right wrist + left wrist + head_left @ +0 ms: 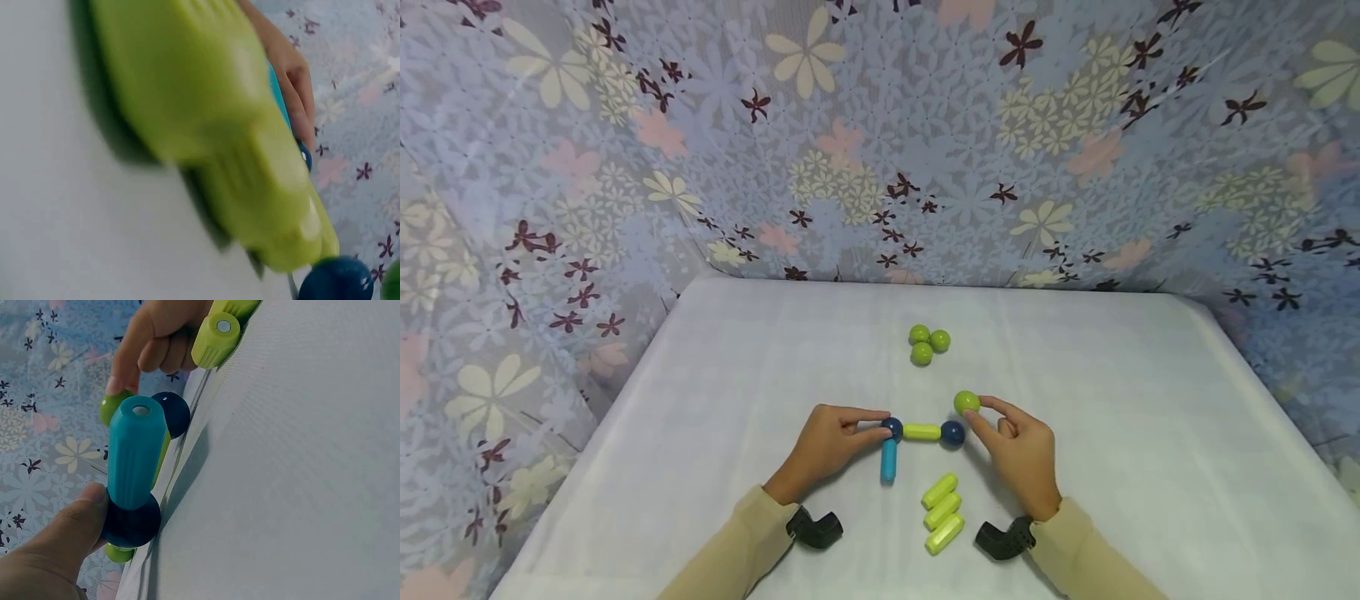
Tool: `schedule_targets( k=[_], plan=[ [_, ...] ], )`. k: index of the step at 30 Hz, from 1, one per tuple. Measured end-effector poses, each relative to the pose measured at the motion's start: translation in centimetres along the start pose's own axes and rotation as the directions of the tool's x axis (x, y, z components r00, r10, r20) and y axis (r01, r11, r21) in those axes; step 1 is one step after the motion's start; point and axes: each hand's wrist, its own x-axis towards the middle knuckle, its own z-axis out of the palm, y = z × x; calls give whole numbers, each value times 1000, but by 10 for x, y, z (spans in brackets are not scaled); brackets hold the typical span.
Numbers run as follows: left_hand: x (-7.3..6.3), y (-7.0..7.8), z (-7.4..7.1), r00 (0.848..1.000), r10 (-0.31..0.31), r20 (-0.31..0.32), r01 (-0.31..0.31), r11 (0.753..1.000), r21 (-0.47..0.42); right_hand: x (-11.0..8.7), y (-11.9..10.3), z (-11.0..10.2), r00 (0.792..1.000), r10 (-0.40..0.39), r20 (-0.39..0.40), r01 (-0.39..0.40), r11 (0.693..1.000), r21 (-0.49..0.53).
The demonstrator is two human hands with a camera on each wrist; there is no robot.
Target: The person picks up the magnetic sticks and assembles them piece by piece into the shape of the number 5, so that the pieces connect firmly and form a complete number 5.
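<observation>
Green ball (967,403) is pinched by the inward-angled right hand (1022,450)

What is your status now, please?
Left grip holds blue ball, blue rod attached. Right grip holds green ball. Three loose green rods nearby, apparently not blocking.

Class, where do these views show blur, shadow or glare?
Right wrist: the nearest yellow-green rod is blurred; left wrist: dim, a shadow on the white cloth, a glint on the far navy ball; head: brightest, soft shadow beside the right hand.
</observation>
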Motion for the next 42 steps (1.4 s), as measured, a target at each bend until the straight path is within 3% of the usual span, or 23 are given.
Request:
schedule_targets(
  k=[4,7,10,16,22,24,30,42],
  plan=[
    [0,-2,1,999,29,-16,-29,1000,6,-12,-8,2,995,-87,58,87,996,4],
    [1,-3,1,999,46,-26,-46,999,12,-21,-14,5,977,-184,109,183,983,25],
    [2,-3,1,999,46,-25,-46,999,14,-29,-20,7,950,-273,152,270,962,43],
    [2,-2,2,999,37,-17,-37,999,15,-45,-28,12,895,-374,243,377,926,37],
    [3,-3,3,999,37,-30,-37,999,16,-57,-36,18,811,-462,359,487,873,22],
    [3,-3,4,999,36,-33,-36,999,14,-59,-37,20,793,-477,379,510,860,14],
    [2,-3,3,999,23,-32,-23,1000,7,-61,-39,23,779,-460,427,536,842,-70],
    [1,0,2,999,38,-29,-38,999,0,-61,-44,24,744,-480,465,608,774,-175]
  ],
)
